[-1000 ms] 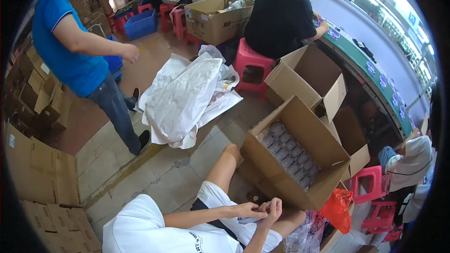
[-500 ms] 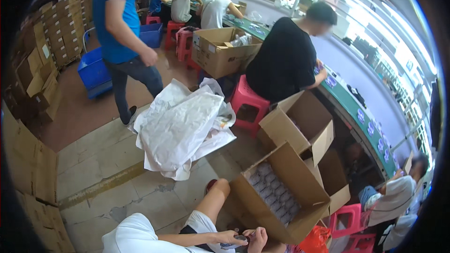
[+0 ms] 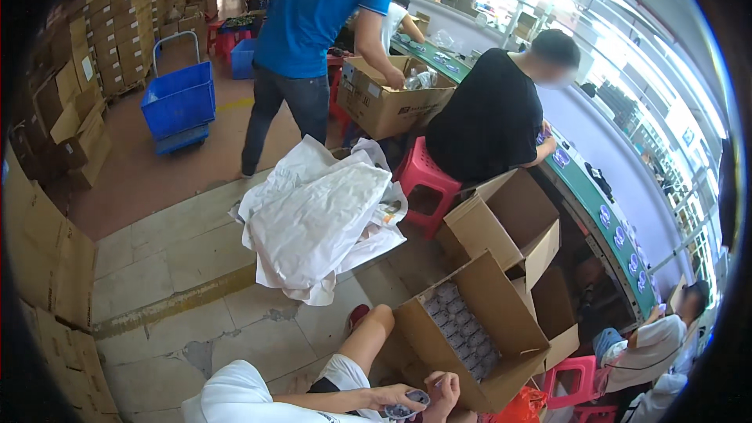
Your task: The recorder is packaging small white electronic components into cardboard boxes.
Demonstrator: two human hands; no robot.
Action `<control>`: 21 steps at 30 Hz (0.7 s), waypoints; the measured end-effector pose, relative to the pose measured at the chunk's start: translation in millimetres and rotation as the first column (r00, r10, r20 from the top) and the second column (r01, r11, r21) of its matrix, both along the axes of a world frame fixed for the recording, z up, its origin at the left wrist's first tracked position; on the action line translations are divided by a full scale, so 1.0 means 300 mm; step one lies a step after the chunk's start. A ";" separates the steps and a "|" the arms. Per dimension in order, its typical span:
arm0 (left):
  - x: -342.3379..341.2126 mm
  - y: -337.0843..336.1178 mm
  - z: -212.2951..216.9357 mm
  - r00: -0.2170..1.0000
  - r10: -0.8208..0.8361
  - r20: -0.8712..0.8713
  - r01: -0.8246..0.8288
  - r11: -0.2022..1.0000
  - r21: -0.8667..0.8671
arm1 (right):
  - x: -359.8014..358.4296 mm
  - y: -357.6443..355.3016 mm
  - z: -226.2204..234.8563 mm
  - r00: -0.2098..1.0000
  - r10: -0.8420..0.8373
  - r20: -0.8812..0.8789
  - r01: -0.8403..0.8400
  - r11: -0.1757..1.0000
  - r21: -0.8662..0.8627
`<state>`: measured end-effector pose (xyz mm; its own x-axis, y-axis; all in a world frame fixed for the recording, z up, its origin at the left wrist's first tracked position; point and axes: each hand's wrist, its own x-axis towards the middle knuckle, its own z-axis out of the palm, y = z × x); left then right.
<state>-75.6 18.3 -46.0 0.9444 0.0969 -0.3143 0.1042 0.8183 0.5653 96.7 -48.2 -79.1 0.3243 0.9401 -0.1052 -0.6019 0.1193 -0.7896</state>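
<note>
Low in the view, my left hand (image 3: 389,398) is closed round a small dark, rounded piece (image 3: 413,402) with a greyish face. What kind of piece it is I cannot make out. Just to its right, my right hand (image 3: 443,393) has its fingers pinched together, close to the piece. Whatever it grips, if anything, is too small to tell. Right beside my hands stands an open cardboard box (image 3: 507,345), with rows of small clear-and-grey round items (image 3: 462,327) packed inside.
Crumpled white sheeting (image 3: 313,211) lies heaped ahead. Another open carton (image 3: 501,215) stands beyond the box, by a pink stool (image 3: 427,188) and a seated person in black (image 3: 482,121). A green conveyor (image 3: 583,176) runs along the right. A blue cart (image 3: 180,102) stands far left.
The standing person in blue has moved right and now bends, reaching into a far carton. My view has shifted slightly. The dark piece in my left hand shows more of its face.
</note>
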 end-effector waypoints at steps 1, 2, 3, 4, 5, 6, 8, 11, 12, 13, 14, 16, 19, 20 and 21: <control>-0.008 0.002 0.013 0.999 -0.013 0.037 0.014 0.999 -0.031 | 0.003 -0.006 0.007 1.000 -0.019 0.014 0.019 1.000 0.004; -0.008 0.000 0.016 0.999 -0.015 0.035 0.016 0.999 -0.030 | 0.005 -0.006 0.020 0.999 -0.032 0.023 0.032 0.999 0.002; -0.008 -0.001 0.016 0.999 0.032 0.015 -0.032 0.999 -0.015 | 0.007 -0.006 0.033 0.998 -0.045 0.033 0.045 0.999 0.001; -0.007 -0.002 0.017 0.997 0.079 -0.004 -0.079 0.997 0.001 | 0.010 -0.007 0.047 0.997 -0.059 0.042 0.059 0.998 0.000; -0.007 -0.003 0.018 0.992 0.126 -0.022 -0.125 0.992 0.017 | 0.013 -0.007 0.061 0.996 -0.072 0.053 0.072 0.997 -0.001; -0.007 -0.005 0.021 0.984 0.172 -0.038 -0.171 0.985 0.035 | 0.016 -0.007 0.075 0.994 -0.086 0.063 0.086 0.996 -0.001; -0.005 -0.016 0.032 0.985 0.167 -0.034 -0.166 0.985 0.041 | 0.023 -0.020 0.104 0.989 -0.120 0.086 0.121 0.993 -0.007; -0.010 -0.019 0.060 0.987 0.161 -0.026 -0.159 0.985 0.061 | 0.033 -0.044 0.144 0.977 -0.177 0.116 0.179 0.984 -0.013; -0.012 -0.023 0.064 0.988 0.155 -0.027 -0.153 0.986 0.059 | 0.036 -0.051 0.158 0.973 -0.193 0.127 0.196 0.980 -0.017; -0.016 -0.027 0.067 0.985 0.169 -0.028 -0.166 0.983 0.073 | 0.038 -0.059 0.171 0.968 -0.209 0.137 0.214 0.977 -0.021; -0.021 -0.031 0.070 0.983 0.182 -0.029 -0.179 0.980 0.088 | 0.039 -0.067 0.183 0.963 -0.225 0.146 0.231 0.973 -0.024; -0.033 -0.035 0.079 0.977 0.212 -0.035 -0.206 0.971 0.117 | 0.040 -0.085 0.206 0.953 -0.255 0.161 0.263 0.964 -0.032; -0.043 -0.032 0.112 0.972 0.232 -0.046 -0.220 0.958 0.186 | 0.038 -0.125 0.250 0.933 -0.310 0.186 0.324 0.945 -0.051; -0.046 -0.033 0.127 0.971 0.236 -0.047 -0.220 0.950 0.220 | 0.030 -0.151 0.267 0.921 -0.338 0.195 0.354 0.933 -0.057; -0.047 -0.034 0.139 0.970 0.238 -0.049 -0.218 0.942 0.254 | 0.011 -0.184 0.284 0.908 -0.366 0.203 0.386 0.920 -0.065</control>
